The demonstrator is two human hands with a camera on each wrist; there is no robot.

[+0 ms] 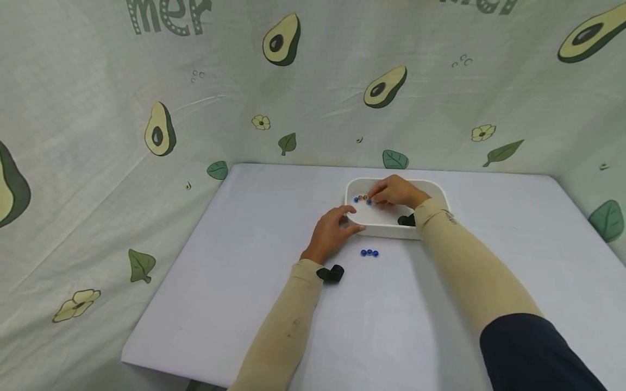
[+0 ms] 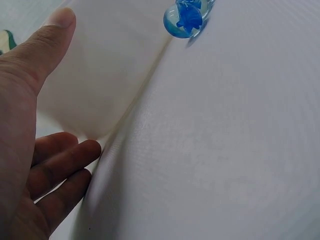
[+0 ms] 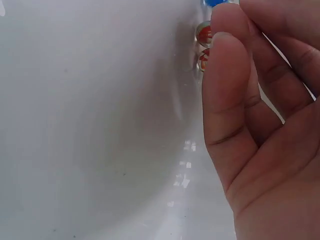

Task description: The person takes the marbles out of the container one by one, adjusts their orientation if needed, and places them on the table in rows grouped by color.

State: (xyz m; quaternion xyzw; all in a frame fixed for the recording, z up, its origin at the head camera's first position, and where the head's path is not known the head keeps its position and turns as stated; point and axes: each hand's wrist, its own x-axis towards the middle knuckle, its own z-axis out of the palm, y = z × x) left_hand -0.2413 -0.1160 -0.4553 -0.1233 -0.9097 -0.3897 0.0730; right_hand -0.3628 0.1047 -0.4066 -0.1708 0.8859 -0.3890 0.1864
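A white tray point(image 1: 391, 231) stands toward the far side of the table. At its near left corner my left hand point(image 1: 332, 233) holds the rim, thumb along the front wall point(image 2: 110, 65) and the other fingers around the side. My right hand point(image 1: 398, 192) reaches inside and pinches a blue marble point(image 1: 369, 202) at its fingertips, low over the tray floor. Beside it lie two orange marbles point(image 1: 363, 197) and another blue marble point(image 1: 356, 200), in a short row. In the right wrist view, thumb and fingers cover part of an orange marble point(image 3: 204, 34).
Three blue marbles point(image 1: 369, 253) lie in a row on the white table point(image 1: 264, 228), just in front of the tray. A cloth with avocado prints point(image 1: 318, 108) hangs behind and at the sides. Each wrist wears a small black camera point(image 1: 332, 273).
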